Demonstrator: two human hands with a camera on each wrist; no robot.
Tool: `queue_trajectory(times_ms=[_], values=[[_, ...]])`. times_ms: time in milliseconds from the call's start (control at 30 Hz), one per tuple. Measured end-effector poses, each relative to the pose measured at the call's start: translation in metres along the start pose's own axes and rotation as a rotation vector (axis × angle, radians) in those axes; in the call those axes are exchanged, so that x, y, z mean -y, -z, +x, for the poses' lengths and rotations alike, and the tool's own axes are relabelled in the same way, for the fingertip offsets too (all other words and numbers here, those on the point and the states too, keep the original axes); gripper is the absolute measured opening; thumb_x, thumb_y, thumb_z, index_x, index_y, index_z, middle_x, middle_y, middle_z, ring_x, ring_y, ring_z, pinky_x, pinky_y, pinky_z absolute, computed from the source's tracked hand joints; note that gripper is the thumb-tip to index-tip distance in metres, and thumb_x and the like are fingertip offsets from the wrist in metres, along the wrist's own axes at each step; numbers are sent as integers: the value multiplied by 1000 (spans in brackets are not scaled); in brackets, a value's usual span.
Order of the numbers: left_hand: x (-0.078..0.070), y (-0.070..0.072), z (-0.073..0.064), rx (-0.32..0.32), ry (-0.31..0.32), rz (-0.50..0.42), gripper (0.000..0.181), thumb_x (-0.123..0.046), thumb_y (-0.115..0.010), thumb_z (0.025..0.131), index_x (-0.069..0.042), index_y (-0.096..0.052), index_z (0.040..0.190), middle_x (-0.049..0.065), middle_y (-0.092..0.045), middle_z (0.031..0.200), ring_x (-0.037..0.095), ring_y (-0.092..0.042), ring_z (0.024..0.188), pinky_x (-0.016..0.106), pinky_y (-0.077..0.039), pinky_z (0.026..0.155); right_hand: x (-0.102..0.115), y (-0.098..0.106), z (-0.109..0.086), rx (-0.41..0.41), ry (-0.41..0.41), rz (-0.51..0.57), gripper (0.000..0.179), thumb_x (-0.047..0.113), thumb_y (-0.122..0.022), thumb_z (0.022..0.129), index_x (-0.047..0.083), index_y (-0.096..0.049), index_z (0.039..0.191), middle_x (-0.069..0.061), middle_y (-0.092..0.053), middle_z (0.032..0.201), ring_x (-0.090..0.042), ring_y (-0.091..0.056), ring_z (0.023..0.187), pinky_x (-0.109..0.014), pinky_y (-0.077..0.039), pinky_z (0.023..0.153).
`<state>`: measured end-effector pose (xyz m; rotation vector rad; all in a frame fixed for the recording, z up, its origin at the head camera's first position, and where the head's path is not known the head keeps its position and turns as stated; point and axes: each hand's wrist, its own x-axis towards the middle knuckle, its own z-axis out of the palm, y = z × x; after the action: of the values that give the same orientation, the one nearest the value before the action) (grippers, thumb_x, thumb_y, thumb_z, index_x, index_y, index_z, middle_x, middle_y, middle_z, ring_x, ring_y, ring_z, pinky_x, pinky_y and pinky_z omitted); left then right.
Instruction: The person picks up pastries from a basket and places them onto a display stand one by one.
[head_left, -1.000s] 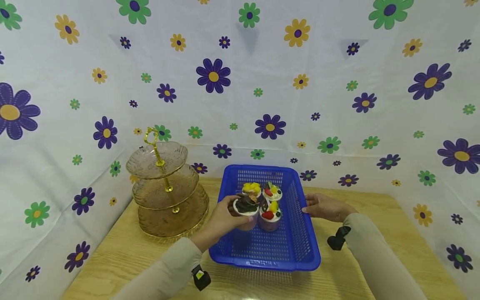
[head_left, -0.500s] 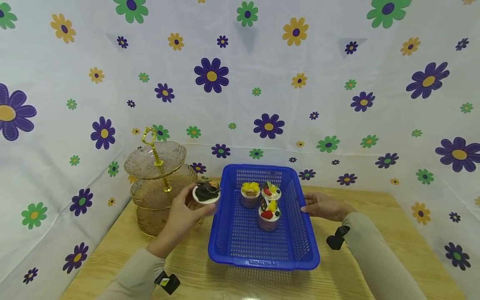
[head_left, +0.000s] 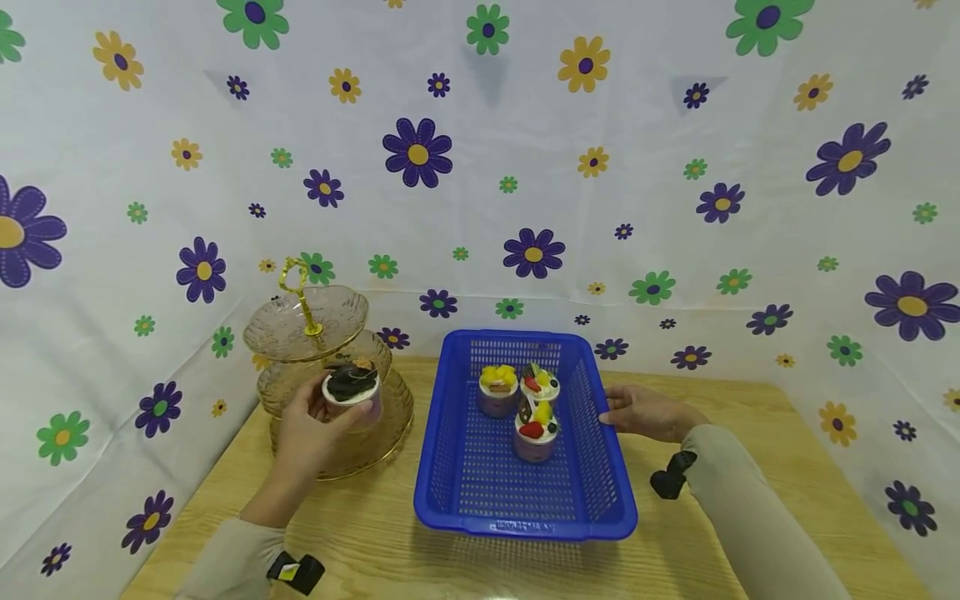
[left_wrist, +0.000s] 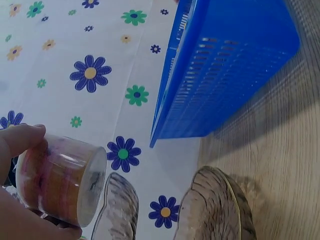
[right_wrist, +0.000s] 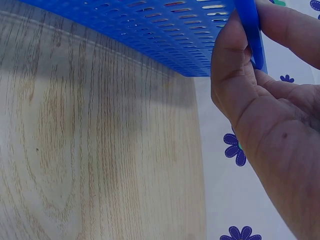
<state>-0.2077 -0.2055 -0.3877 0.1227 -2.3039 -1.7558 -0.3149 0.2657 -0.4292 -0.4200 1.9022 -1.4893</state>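
On the table [head_left: 375, 537], the blue basket [head_left: 525, 528] sits beside the tiered stand [head_left: 273, 375]. My right hand [head_left: 648, 412] pinches the basket's rim, which should steady it. My left hand [head_left: 307, 433] curls round the dark-topped cup [left_wrist: 70, 180], in front of the stand; whether cup and stand touch, I can't tell. Best carried level, lightly squeezed, dark topping [head_left: 352, 382] untouched.

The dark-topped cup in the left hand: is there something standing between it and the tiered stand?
Nothing visible does: the dark-topped cup, held in the left hand, is before the tiered stand. The blue basket stands to the right, off that path.
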Motion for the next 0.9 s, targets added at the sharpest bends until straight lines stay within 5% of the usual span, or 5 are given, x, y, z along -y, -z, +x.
queue_trajectory(times_ms=[300,467,900], values=[[5,13,2,-18,77,-42,85,-20,-72,87,0,-19,150,20,-33,148,27,-38,134,16,-39,99,1,-1,0,-12,-14,-1,60,7,-56,97,-13,-22,142,-32,-48,131,-30,-58,113,-50,-40,104],[5,17,4,1,101,-59,86,-25,-70,89,-3,-16,152,20,-32,148,28,-38,132,4,-40,81,1,-2,0,-16,-15,0,59,7,-55,97,-13,-22,142,-32,-48,131,-31,-58,113,-51,-40,105],[8,18,10,-1,118,-17,87,-33,-70,88,-2,-19,150,20,-37,144,29,-43,128,4,-42,77,0,-1,0,-10,-5,-7,61,8,-55,97,-14,-21,142,-33,-47,132,-31,-58,114,-50,-40,105]])
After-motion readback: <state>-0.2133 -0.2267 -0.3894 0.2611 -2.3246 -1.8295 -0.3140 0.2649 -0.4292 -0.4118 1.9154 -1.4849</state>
